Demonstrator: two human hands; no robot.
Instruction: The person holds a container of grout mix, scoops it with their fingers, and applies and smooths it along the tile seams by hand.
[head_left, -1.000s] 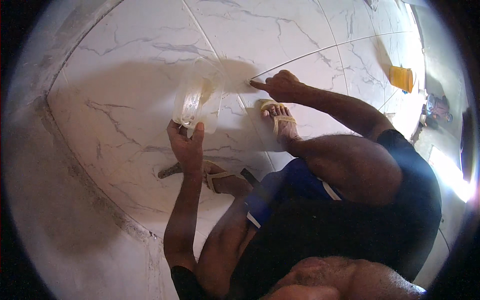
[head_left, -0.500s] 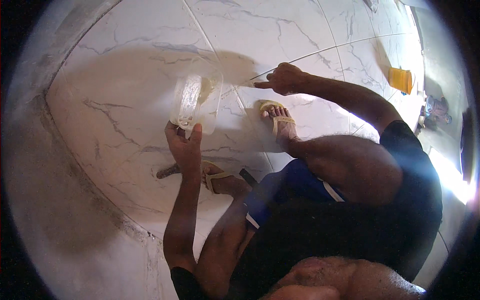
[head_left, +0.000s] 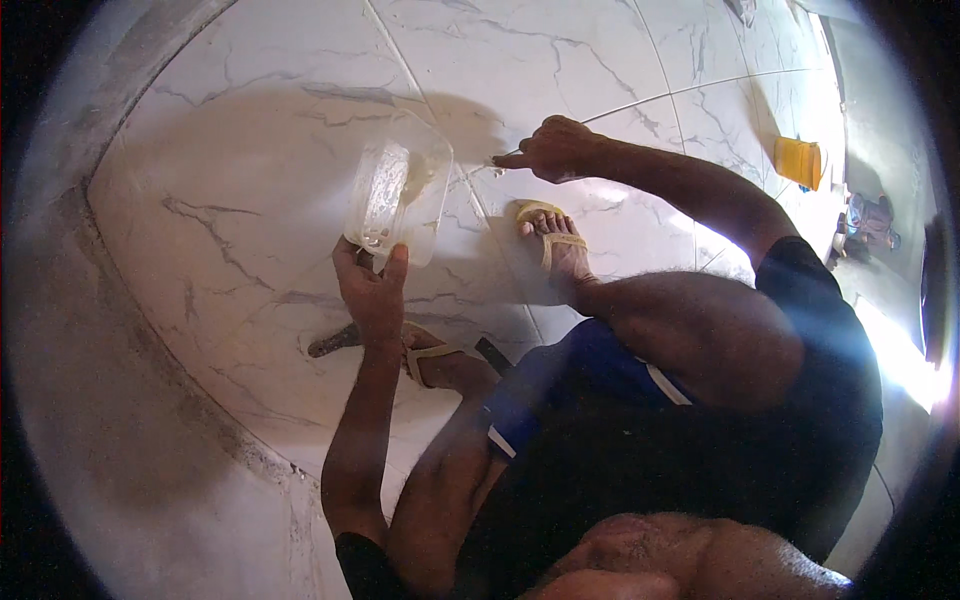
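My left hand (head_left: 372, 290) grips the near end of a clear plastic tub (head_left: 425, 215), thumb on the rim. The tub is tilted over the floor and has whitish paste smeared inside. My right hand (head_left: 560, 150) stretches its index finger toward a joint between the marbled white tiles (head_left: 560, 70), the other fingers curled in. A small whitish bit (head_left: 499, 172) shows by that fingertip. No tool is visible in the right hand; whether the fingertip touches the tile I cannot tell.
My sandalled feet stand on the tiles, a yellow sandal (head_left: 565, 240) on the right one. A dark handle-like piece (head_left: 333, 342) lies by the left foot, a black bar (head_left: 493, 355) beside my shorts. A yellow container (head_left: 798, 163) stands at right. Rough grey concrete (head_left: 110, 380) borders the left.
My right hand has moved slightly left and up, along the tile joint. The tub in my left hand has shifted a little to the right, still held.
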